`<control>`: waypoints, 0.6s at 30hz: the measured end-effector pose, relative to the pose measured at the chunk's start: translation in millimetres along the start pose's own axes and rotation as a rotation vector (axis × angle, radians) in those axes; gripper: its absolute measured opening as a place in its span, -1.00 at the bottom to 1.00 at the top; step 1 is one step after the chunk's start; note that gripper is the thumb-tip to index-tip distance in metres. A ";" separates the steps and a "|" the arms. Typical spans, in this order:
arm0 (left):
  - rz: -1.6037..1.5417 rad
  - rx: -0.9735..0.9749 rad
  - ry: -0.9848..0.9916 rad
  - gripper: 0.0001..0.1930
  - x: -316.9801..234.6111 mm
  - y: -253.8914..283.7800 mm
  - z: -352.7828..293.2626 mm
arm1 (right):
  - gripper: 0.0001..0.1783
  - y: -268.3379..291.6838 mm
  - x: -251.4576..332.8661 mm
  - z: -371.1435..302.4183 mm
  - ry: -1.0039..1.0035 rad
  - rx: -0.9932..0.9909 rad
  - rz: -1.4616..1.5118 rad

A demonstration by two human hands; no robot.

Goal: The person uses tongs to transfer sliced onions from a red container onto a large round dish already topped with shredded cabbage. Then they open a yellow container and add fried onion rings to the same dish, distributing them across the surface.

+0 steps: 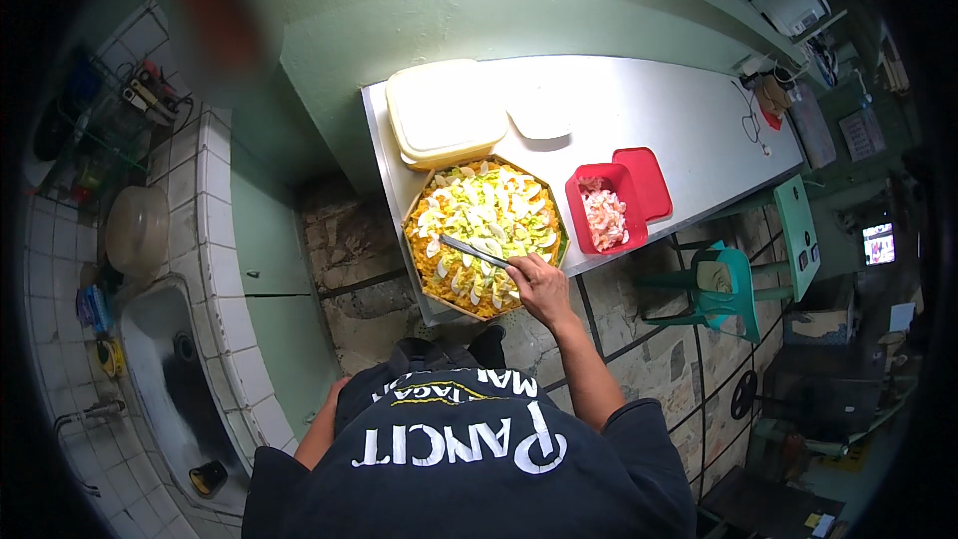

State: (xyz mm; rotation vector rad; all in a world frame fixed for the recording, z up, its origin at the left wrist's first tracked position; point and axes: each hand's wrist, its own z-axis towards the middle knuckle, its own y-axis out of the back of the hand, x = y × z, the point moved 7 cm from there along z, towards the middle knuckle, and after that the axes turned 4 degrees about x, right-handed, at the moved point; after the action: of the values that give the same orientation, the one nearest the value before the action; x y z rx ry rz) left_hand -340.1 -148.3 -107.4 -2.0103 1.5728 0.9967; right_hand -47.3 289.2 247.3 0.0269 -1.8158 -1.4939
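My right hand (542, 289) is closed around the near end of grey metal tongs (469, 251). Their tips reach over an octagonal tray (411, 262) at the table's near left corner. Orange-yellow noodles (439, 284) fill it, topped with white egg slices (486, 215) and chopped pale-green vegetable. To the right stands a red plastic tub (624, 200) holding pink-and-white pieces that look like peeled shrimp (606, 220). Its red lid (644, 180) lies beside it. Of my left arm only part of the forearm (321, 429) shows, low by my body; the fingers are hidden.
Behind the tray sits a pale yellow lidded container (444, 115), beside a white lid or dish (540, 120) on the white table (689, 130). A tiled counter with a sink (165, 339) is at left. A green chair (723, 289) stands at right.
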 end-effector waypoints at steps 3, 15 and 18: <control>0.004 -0.005 -0.004 -0.57 -0.4 5.2 -2.1 | -0.79 -4.5 7.8 10.0 0.050 -0.003 -0.090; 0.116 0.194 -0.106 -0.56 -9.4 5.2 -3.1 | -0.75 140.4 -143.9 -29.5 -0.420 -0.445 0.024; 0.156 0.266 -0.140 -0.56 -23.6 4.6 -2.8 | -0.76 161.9 -177.4 -47.5 -0.602 -0.311 -0.258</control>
State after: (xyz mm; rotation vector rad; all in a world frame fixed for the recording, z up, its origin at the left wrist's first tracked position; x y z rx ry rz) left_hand -346.3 -135.8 -87.6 -1.6270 1.7059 0.9074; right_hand 174.8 383.1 289.6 -0.3937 -2.0638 -2.1214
